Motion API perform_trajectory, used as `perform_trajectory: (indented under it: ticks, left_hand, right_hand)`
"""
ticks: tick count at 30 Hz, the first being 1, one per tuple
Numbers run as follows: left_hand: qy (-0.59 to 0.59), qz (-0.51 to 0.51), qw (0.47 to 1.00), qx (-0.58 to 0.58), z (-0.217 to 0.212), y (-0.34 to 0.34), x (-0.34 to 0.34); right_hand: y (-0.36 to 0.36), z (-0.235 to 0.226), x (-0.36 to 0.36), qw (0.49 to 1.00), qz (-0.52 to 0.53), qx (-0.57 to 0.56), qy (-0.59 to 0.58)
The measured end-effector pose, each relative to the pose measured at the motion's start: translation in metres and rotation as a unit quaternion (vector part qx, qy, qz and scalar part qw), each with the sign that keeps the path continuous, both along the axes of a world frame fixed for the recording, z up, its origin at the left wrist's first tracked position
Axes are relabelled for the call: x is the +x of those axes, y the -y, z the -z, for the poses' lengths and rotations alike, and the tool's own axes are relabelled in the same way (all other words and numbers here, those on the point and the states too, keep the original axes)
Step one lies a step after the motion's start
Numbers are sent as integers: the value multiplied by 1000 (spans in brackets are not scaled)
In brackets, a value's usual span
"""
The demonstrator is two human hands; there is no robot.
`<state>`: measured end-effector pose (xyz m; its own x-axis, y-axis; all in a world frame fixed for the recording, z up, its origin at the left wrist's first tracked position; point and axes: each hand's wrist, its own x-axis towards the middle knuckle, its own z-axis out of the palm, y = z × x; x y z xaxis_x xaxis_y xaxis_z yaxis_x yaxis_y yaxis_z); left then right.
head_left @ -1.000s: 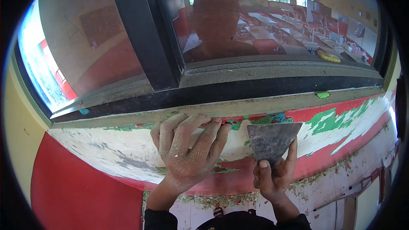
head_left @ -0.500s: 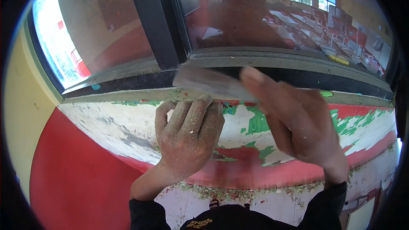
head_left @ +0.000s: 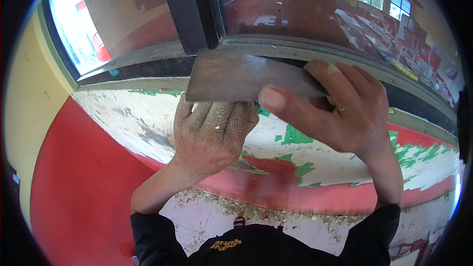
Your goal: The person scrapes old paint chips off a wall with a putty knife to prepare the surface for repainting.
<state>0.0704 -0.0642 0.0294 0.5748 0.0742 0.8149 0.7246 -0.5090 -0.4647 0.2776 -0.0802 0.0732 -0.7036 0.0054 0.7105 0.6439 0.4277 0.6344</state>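
Note:
My right hand is closed round the handle end of a wide metal scraper, its thumb stretched along the near side. The flat brownish-grey blade points left and is raised in front of the dark window frame. Below it, my left hand is at the sill edge with fingers bent, its back coated in pale dust and flecks. The blade covers those fingertips, so whatever they hold is hidden. The wall under the sill is patchy white, green and red, with peeling paint.
A dark window frame post rises behind the sill. The glass shows a room with desks and a dark reflection. Paint chips litter the tiled floor by my foot. A red and yellow wall stands at left.
The scraper has come up and turned so that its broad face shows, now covering my left fingertips. My right hand has opened its thumb outward. The view has shifted slightly.

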Motion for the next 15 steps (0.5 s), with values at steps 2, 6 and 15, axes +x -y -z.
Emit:
perform_trajectory:
  ticks: [2,6,15]
  left_hand:
    - [30,17,999,0,2,2,0]
    - [68,28,997,4,7,-7,-4]
    - [90,86,975,-186,-1,-5,-11]
  right_hand:
    - [4,-7,-7,999,22,16,25]
    - [10,-18,-19,994,57,46,76]
    - [-18,5,-3,994,-58,96,0]
